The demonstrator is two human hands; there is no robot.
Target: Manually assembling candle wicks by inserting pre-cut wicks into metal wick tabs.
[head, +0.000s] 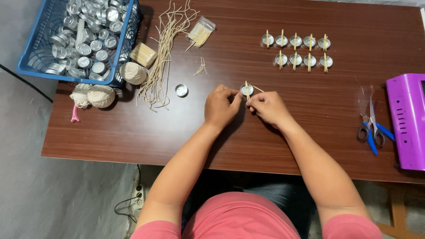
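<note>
Together left hand and right hand pinch sticks across small metal cup.

left hand, right hand, fingertips pinched together

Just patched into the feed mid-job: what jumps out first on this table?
Both hands meet mid-table: the left hand and right hand pinch a small metal cup with sticks across it. Behind them, ten finished cups sit in two neat rows. At far left, a blue basket holds many empty cups.
</note>
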